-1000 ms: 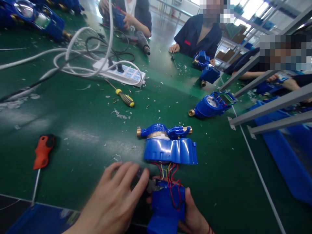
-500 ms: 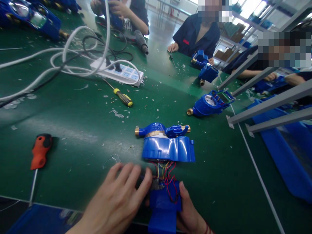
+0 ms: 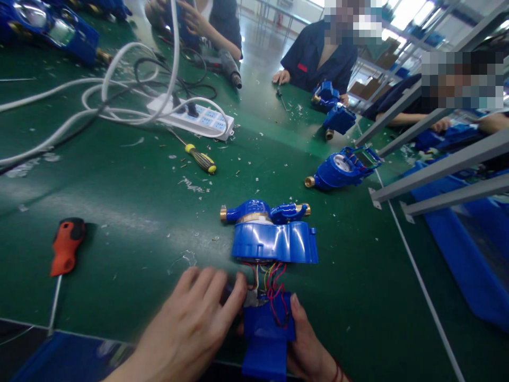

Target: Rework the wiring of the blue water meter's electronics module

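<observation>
Green bench (image 3: 131,212), right hand (image 3: 308,347) fingers gripping blue cover (image 3: 267,334), left hand (image 3: 191,329) fingers spread flat.

Green table (image 3: 119,212), grey racks (image 3: 437,170), bright windows (image 3: 409,13)

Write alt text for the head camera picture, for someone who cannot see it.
A person's right hand holds a blue plastic cover, joined by red and yellow wires to a blue water meter with brass ends on a green table. The left hand reaches the wires; an orange-handled screwdriver lies left.
</observation>
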The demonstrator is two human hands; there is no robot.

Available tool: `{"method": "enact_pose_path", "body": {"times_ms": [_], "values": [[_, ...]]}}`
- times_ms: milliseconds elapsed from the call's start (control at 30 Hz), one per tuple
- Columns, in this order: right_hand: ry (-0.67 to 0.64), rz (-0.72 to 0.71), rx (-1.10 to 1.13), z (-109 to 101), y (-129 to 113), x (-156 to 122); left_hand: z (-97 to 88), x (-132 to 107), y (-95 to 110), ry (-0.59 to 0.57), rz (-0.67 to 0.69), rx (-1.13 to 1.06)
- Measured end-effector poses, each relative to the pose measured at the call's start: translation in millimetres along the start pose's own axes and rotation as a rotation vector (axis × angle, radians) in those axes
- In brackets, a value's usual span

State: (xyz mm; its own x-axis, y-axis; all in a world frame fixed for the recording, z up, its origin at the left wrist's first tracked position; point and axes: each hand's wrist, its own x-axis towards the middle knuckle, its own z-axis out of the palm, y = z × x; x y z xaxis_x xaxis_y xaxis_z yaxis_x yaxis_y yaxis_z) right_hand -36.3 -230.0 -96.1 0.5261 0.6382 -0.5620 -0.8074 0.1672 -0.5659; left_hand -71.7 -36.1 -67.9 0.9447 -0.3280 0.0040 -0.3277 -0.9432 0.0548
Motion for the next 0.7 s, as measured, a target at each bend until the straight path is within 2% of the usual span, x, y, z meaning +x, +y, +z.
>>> {"method": "enact_pose_path", "body": {"times_ms": [267,700], "values": [[-0.035,-0.018,0.001,-5,3,1,-11.2,5,-4,-0.091,0.017,-0.079],[-0.141,-0.048,0.138,-3,1,3,-11.1,10,-13,-0.173,0.025,-0.269]]}}
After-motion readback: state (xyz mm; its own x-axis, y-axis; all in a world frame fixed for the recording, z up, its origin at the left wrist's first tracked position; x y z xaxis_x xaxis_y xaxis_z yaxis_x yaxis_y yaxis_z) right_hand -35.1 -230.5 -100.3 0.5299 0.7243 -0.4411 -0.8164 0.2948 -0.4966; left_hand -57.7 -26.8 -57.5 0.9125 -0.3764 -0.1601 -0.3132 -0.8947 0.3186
